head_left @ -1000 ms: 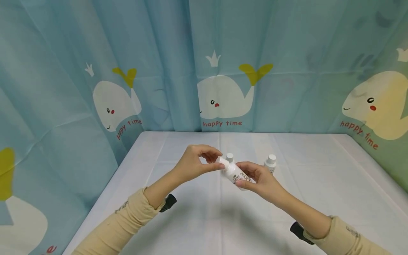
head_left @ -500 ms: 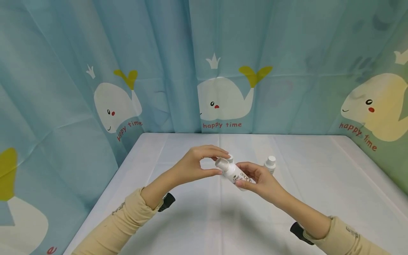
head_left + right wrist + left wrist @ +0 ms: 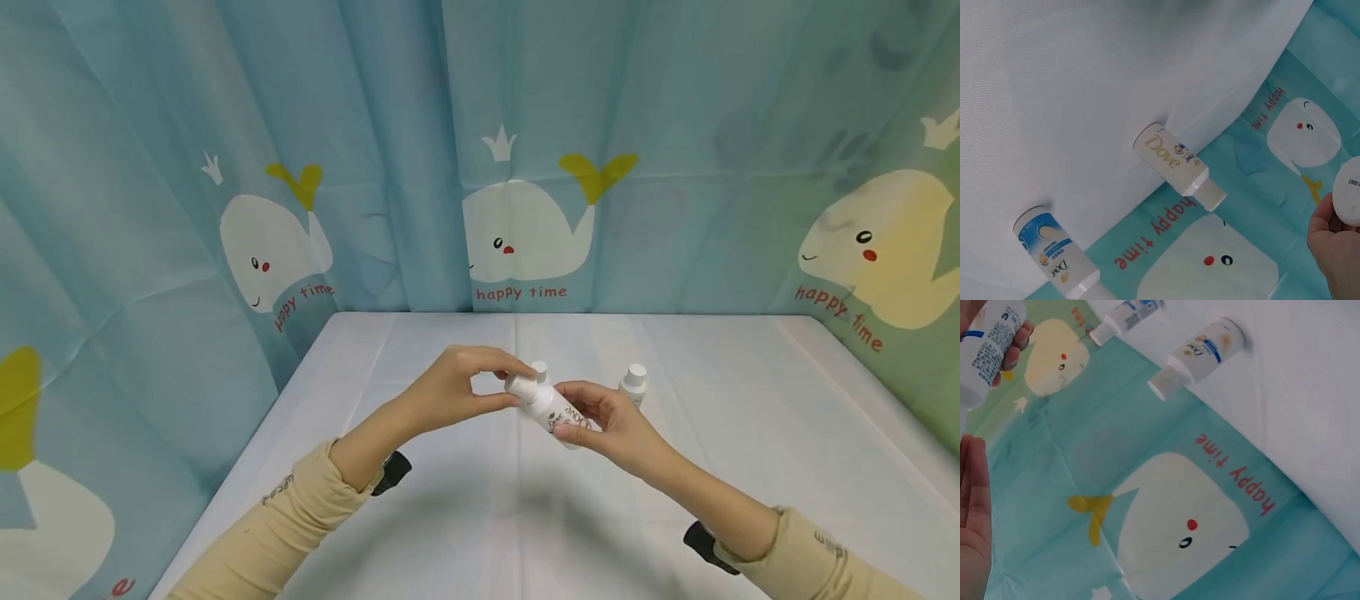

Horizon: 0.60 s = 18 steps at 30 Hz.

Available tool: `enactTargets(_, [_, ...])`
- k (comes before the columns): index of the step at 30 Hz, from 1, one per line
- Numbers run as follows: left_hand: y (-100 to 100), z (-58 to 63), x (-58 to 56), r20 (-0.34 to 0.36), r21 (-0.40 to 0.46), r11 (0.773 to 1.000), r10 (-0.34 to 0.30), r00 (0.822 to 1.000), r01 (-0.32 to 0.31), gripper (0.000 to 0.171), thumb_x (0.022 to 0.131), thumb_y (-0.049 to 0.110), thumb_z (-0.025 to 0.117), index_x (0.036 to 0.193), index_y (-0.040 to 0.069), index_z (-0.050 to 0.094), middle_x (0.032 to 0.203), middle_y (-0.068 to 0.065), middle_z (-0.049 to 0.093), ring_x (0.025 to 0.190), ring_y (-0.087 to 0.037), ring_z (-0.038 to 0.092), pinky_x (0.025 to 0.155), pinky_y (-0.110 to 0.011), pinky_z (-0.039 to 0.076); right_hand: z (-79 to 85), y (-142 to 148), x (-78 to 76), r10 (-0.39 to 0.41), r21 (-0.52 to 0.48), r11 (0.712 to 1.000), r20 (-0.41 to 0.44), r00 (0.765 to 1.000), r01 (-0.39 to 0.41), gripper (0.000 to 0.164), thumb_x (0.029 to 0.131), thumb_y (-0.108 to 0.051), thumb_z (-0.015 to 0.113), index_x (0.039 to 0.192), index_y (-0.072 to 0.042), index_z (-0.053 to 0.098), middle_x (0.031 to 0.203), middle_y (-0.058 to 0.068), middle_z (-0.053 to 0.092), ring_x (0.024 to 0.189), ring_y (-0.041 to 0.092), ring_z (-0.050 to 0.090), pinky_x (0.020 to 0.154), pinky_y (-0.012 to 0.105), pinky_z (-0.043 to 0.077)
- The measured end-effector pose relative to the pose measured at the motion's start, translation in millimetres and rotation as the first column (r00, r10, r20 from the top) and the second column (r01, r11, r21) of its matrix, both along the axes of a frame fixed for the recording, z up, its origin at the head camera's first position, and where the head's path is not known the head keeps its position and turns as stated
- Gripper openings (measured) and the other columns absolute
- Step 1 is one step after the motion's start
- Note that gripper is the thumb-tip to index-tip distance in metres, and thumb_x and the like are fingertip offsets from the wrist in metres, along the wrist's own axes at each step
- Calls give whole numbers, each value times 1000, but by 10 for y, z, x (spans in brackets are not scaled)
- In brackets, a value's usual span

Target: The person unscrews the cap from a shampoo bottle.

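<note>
**White bottle [image 3: 551, 409] being held aloft between two hands**

Over the middle of the bench [image 3: 465, 533], the white bottle is being held at a tilt, its cap [image 3: 521, 387] being aimed toward the far left corner and its base toward the near right corner. Its body is being gripped by the right hand [image 3: 618, 421], the thumb being laid on the near side. The cap is being pinched lightly, it seems, between the thumb and fingers of the left hand [image 3: 459, 383]; how firmly cannot be told.

With only fingertips being used there, the cap could be lost from the pinch if its smooth side were pulled or twisted askew. Should the cap be loose, any contents could be spilled through the tilt, or forced out by too hard a squeeze from the right hand; whether anything is being contained cannot be seen.

Behind, in the bench's far half, a first standing bottle [image 3: 1207, 353] is being partly hidden in the head view, and could be knocked if the held one were swung toward the far edge. Just past the right hand's knuckles, a second standing bottle [image 3: 634, 382] could be toppled by a careless sweep toward the right edge. The far edge is being bordered by a whale-printed curtain [image 3: 412, 108].
</note>
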<state>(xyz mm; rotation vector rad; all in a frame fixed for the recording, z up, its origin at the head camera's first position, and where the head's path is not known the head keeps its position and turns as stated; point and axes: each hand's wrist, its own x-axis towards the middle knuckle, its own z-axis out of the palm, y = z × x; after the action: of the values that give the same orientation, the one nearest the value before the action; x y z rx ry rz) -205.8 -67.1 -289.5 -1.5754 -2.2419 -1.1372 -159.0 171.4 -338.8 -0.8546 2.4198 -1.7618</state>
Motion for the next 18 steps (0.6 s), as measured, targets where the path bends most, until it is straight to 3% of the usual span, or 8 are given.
enactTargets(18, [-20, -41, 28, 6, 42, 995, 93, 996, -93, 27, 76, 6, 77, 102, 1, 70, 97, -8, 72, 83, -13, 62, 77, -25, 55, 4, -16, -8, -13, 3, 1000, -18, 1000, 13, 42, 87, -12, 67, 121, 9, 53, 113, 25, 61, 94, 1, 59, 79, 19, 53])
